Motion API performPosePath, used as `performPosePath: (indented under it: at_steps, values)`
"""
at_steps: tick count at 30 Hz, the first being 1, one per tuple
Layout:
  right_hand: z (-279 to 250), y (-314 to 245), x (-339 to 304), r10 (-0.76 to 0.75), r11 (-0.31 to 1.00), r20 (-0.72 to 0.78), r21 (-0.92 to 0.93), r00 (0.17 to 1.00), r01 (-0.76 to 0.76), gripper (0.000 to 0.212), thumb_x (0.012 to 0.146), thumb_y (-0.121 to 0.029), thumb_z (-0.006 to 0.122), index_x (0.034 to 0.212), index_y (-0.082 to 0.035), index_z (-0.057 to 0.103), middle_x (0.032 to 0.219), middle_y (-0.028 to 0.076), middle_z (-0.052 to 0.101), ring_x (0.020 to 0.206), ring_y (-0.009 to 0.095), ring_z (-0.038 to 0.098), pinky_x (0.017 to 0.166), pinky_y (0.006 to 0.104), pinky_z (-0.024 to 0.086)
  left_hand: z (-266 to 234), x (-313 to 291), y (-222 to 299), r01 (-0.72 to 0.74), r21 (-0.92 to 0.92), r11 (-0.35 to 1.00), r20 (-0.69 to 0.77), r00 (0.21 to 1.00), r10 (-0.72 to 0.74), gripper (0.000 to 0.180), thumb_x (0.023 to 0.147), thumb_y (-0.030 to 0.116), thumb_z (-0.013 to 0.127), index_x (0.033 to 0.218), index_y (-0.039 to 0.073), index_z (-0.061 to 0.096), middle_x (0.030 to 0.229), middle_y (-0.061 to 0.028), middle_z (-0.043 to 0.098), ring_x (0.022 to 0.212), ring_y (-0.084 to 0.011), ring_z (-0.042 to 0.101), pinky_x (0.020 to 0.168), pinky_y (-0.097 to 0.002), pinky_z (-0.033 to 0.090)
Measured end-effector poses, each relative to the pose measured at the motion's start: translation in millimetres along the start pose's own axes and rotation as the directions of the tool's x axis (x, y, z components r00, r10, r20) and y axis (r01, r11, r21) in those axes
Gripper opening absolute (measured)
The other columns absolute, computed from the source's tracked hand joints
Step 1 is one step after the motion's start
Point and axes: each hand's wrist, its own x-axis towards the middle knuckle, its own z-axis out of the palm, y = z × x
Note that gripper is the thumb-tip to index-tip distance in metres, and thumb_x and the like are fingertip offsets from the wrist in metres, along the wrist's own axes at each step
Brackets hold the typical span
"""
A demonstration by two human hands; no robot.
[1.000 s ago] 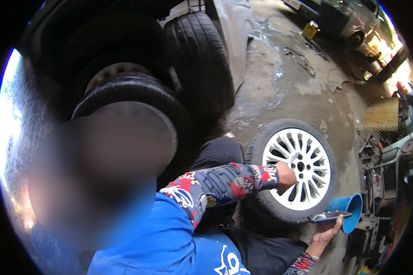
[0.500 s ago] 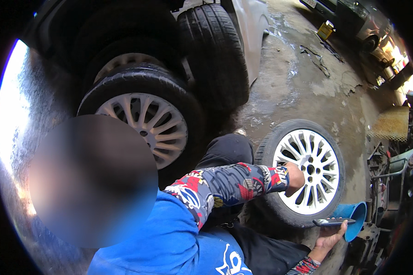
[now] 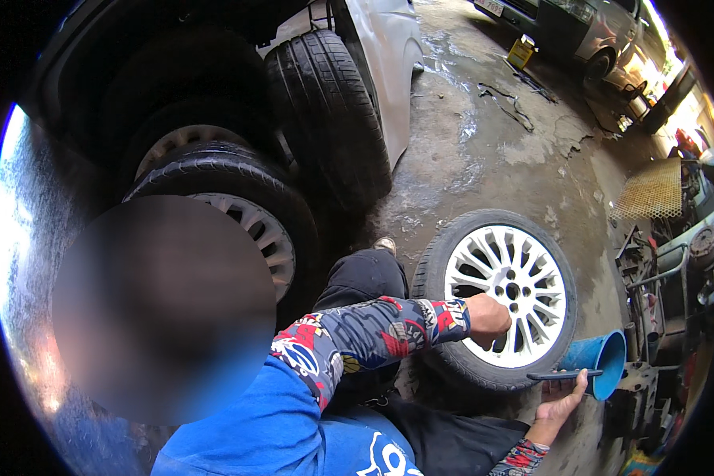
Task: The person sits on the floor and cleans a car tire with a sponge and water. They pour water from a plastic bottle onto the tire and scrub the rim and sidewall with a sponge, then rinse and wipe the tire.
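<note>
A wheel with a white multi-spoke rim (image 3: 541,274) and a black tyre (image 3: 434,274) lies face up on the floor in front of me. My left hand (image 3: 488,319), in a patterned sleeve, is over the rim's spokes on the side nearer me. Its fingers are curled closed, and what they hold, if anything, is hidden. In my right hand (image 3: 559,408) I grip a thin dark phone (image 3: 562,375), seen edge-on beside the tyre. Just beyond the phone stands a blue bucket (image 3: 611,361), its mouth partly visible.
Further wheels stand at left, one with a dull spoked rim (image 3: 276,246). A bare tyre (image 3: 329,111) leans by a pale car panel (image 3: 390,79). A yellow container (image 3: 521,51) and dark strips (image 3: 509,107) lie on the wet floor. Metal parts (image 3: 666,270) crowd the right side.
The whole view has shifted, so the wheel appears further left. My left hand has moved a little down across the rim's spokes. My right hand still holds the phone by the bucket.
</note>
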Motion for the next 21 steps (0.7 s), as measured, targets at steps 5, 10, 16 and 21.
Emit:
performPosePath:
  at_steps: [5, 10, 16, 21]
  values:
    - [-0.9, -1.0, -1.4, 0.022, 1.000, 0.018, 0.013, 1.000, -0.023, 0.060, 0.078, -0.059, 0.079, 0.124, -0.023, 0.064, 0.105, -0.001, 0.064, 0.098, 0.017, 0.060, 0.085, 0.0352, 0.045, 1.9, 3.3, 5.4, -0.073, -0.105, 0.992, -0.013, 0.997, 0.072, 0.034, 0.078, 0.026, 0.084, 0.109, 0.012, 0.080, 0.089, -0.0175, 0.076, 0.085, -0.0372, 0.075, 0.076, -0.0432, 0.060]
    - [-0.2, 2.7, -0.2, 0.001, 0.999, 0.066, 0.043, 0.998, -0.004, 0.058, 0.080, -0.056, 0.079, 0.125, -0.022, 0.064, 0.108, 0.000, 0.065, 0.099, 0.017, 0.061, 0.087, 0.0374, 0.048, 8.6, 8.0, 3.5, -0.085, -0.085, 0.993, 0.037, 0.995, 0.088, 0.035, 0.076, 0.027, 0.086, 0.107, 0.010, 0.079, 0.089, -0.0180, 0.075, 0.087, -0.0381, 0.074, 0.077, -0.0450, 0.060]
    - [0.1, 5.1, 1.4, -0.011, 1.000, -0.018, -0.003, 1.000, 0.011, 0.065, 0.082, -0.047, 0.077, 0.136, -0.020, 0.055, 0.110, 0.001, 0.064, 0.096, 0.020, 0.063, 0.081, 0.0398, 0.052, 3.2, 8.3, 7.2, -0.183, -0.215, 0.959, 0.013, 0.982, 0.190, 0.033, 0.079, 0.025, 0.085, 0.102, 0.004, 0.074, 0.094, -0.0188, 0.073, 0.094, -0.0394, 0.072, 0.080, -0.0472, 0.057]
    - [10.4, -2.6, -5.9, -0.050, 0.999, 0.012, 0.020, 0.999, 0.049, 0.046, 0.081, -0.046, 0.080, 0.115, -0.022, 0.061, 0.096, -0.001, 0.064, 0.082, 0.016, 0.066, 0.069, 0.0341, 0.054, -13.3, 9.9, 18.5, -0.199, -0.104, 0.974, 0.076, 0.975, 0.208, 0.035, 0.086, 0.029, 0.080, 0.114, 0.009, 0.075, 0.104, -0.0162, 0.073, 0.098, -0.0364, 0.070, 0.086, -0.0446, 0.056]
